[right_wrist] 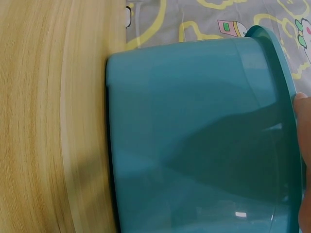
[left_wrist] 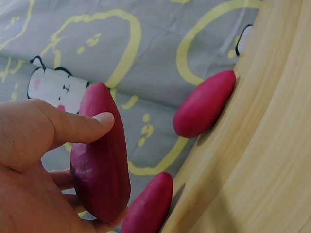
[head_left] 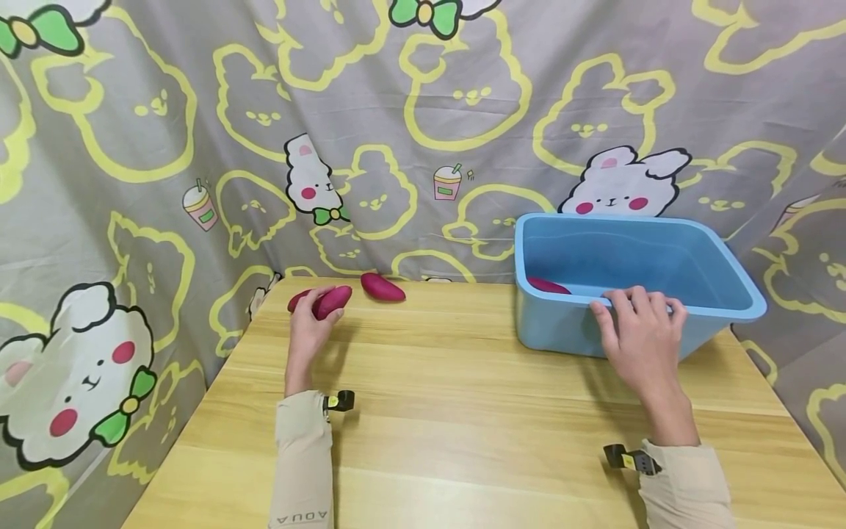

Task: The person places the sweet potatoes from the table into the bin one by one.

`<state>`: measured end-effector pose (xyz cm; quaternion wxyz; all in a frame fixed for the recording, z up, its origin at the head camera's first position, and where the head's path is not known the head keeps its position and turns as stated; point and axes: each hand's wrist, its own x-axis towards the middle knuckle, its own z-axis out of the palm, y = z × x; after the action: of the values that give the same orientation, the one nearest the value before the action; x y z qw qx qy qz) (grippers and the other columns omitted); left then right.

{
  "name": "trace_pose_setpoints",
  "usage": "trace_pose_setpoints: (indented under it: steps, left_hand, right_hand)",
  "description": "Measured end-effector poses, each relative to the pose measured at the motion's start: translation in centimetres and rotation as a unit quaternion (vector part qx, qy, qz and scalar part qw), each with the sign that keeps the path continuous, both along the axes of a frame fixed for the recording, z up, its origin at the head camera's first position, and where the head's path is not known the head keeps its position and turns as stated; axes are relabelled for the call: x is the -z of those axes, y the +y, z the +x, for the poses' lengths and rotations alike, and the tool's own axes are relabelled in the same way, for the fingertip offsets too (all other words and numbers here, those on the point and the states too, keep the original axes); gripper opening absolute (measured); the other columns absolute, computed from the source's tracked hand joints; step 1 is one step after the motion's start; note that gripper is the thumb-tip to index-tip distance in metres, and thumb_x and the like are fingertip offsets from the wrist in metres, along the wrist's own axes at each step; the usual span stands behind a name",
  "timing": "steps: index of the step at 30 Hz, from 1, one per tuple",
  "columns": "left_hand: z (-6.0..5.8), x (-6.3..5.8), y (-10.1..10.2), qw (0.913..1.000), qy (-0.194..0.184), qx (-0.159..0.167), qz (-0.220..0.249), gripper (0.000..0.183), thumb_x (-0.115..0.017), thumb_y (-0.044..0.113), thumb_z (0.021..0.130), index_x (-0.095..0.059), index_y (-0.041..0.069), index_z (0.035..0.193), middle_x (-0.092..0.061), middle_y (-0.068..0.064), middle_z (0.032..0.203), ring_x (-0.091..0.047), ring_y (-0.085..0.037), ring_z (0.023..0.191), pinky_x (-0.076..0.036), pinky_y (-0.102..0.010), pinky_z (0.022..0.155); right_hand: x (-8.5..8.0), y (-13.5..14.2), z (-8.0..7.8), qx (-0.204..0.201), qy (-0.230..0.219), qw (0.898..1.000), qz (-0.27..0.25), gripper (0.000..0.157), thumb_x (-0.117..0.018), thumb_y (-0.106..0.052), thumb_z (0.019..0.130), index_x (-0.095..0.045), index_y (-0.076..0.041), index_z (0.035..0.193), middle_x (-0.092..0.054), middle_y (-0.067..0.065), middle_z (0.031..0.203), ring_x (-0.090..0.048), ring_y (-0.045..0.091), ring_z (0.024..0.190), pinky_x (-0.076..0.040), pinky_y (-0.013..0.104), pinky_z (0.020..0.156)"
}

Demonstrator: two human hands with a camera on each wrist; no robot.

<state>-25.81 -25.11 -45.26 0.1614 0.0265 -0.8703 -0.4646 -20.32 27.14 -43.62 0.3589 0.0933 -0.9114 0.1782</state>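
Note:
My left hand (head_left: 309, 327) holds a purple-red sweet potato (left_wrist: 104, 165) between thumb and fingers, above the back left of the table. Just behind that hand lies a second sweet potato (left_wrist: 149, 208), partly covered by it in the head view. Another sweet potato (head_left: 383, 287) rests to the right, close to the curtain. On the right stands a blue plastic bin (head_left: 562, 323), with one more sweet potato (head_left: 547, 285) partly visible inside behind the front wall. My right hand (head_left: 644, 338) grips the bin's front rim, fingers over the edge and thumb at the outer side.
The wooden table (head_left: 423, 411) runs back to a grey curtain (head_left: 370, 110) with yellow outlines and cartoon rabbits, which also hangs along both sides. Small cameras are strapped at the left wrist (head_left: 340, 401) and the right wrist (head_left: 631, 459).

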Motion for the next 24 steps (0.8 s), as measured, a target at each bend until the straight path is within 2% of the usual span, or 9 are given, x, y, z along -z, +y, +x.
trace_pose_setpoints:
  steps: [8, 15, 24]
  left_hand:
    - [-0.3, -0.4, 1.3, 0.9995, 0.025, 0.018, 0.007, 0.049, -0.077, 0.004, 0.091, -0.062, 0.007, 0.137, -0.057, -0.023, 0.133, -0.053, -0.038, 0.119, -0.042, -0.050, 0.100]
    - [-0.5, -0.6, 2.5, 0.9973, 0.048, 0.051, 0.022, 0.047, -0.077, 0.003, 0.091, -0.063, 0.007, 0.136, -0.058, -0.019, 0.134, -0.053, -0.033, 0.120, -0.041, -0.046, 0.100]
    - [-0.1, -1.4, 3.3, 0.9941, 0.066, 0.079, 0.036, 0.048, -0.077, 0.006, 0.092, -0.062, 0.005, 0.137, -0.063, -0.019, 0.131, -0.058, -0.033, 0.112, -0.044, -0.045, 0.093]
  right_hand:
    - [0.0, 0.0, 0.0, -0.003, 0.004, 1.000, 0.001, 0.033, -0.063, -0.031, 0.101, -0.065, 0.000, 0.113, -0.059, 0.024, 0.109, -0.045, 0.046, 0.107, -0.020, 0.069, 0.106]
    - [-0.1, 0.0, 0.1, -0.001, 0.001, 1.000, 0.000, 0.034, -0.062, -0.032, 0.101, -0.065, 0.000, 0.113, -0.058, 0.024, 0.110, -0.045, 0.047, 0.108, -0.020, 0.069, 0.106]
    - [-0.1, 0.0, 0.0, -0.004, 0.006, 1.000, 0.001, 0.033, -0.064, -0.031, 0.100, -0.066, -0.001, 0.114, -0.059, 0.024, 0.110, -0.046, 0.046, 0.107, -0.020, 0.069, 0.106]
